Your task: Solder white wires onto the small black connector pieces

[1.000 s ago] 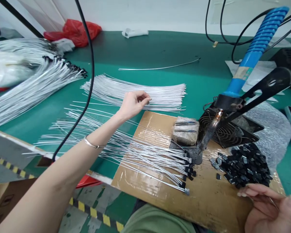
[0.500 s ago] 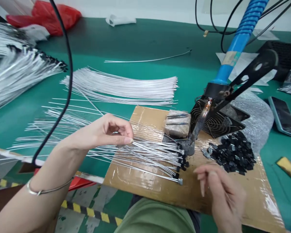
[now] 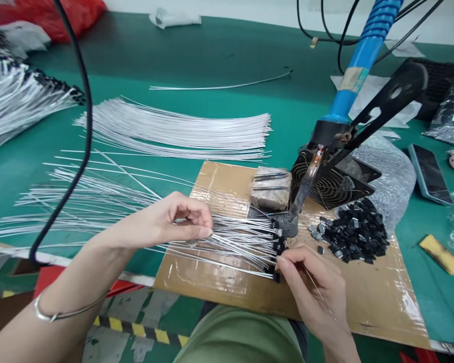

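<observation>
My left hand (image 3: 185,220) pinches a few thin white wires over the spread bundle (image 3: 234,242) lying on the brown board (image 3: 219,297). At the bundle's right end, my right hand (image 3: 314,282) is closed, thumb and fingertips together beside the black connectors (image 3: 279,244). A thin strand of solder wire (image 3: 318,288) runs through the right hand. Just above the connectors stand the soldering iron (image 3: 305,184) and a worn block (image 3: 271,189) with metal pins. A heap of black connector pieces (image 3: 357,232) lies to the right.
Behind the board, a neat bundle of white wires (image 3: 181,131) lies on the green mat. A black fan (image 3: 331,184) sits behind the iron, with a phone (image 3: 430,174) and yellow sponge (image 3: 441,254) at right. A black cable (image 3: 85,101) hangs at left.
My right hand has moved left and up to the connector ends, its fingertips now together. My left hand keeps its pinch on the wires. The whole view has shifted slightly.
</observation>
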